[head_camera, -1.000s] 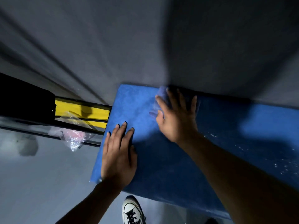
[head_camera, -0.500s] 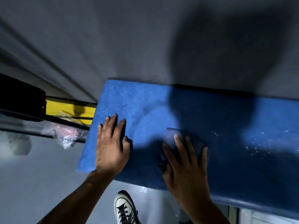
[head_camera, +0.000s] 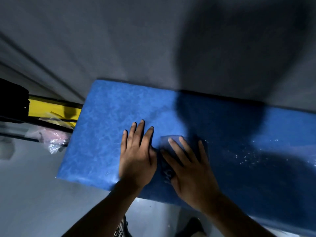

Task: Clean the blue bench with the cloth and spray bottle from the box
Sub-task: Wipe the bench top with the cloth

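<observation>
Head view, looking down on the blue bench (head_camera: 106, 134) set against a grey wall (head_camera: 136, 40). Left hand (head_camera: 136, 158) lies flat on the surface, palm down, fingers spread and extended — holding nothing. Right hand (head_camera: 189, 170) is just beside it, thumbs nearly touching, pressed flat on a blue cloth (head_camera: 166, 171); fingers splayed over the cloth, not curled around it. Cloth sits near the front edge of the surface, mostly covered by the hand, in the shadowed part. White droplets (head_camera: 248, 156) speckle the surface to the right of the cloth. Spray bottle: not seen. Off the left end — a yellow bar (head_camera: 44, 108) and a crumpled clear plastic bag (head_camera: 51, 137). Below the front edge, a laced shoe (head_camera: 120, 230) on the floor.
</observation>
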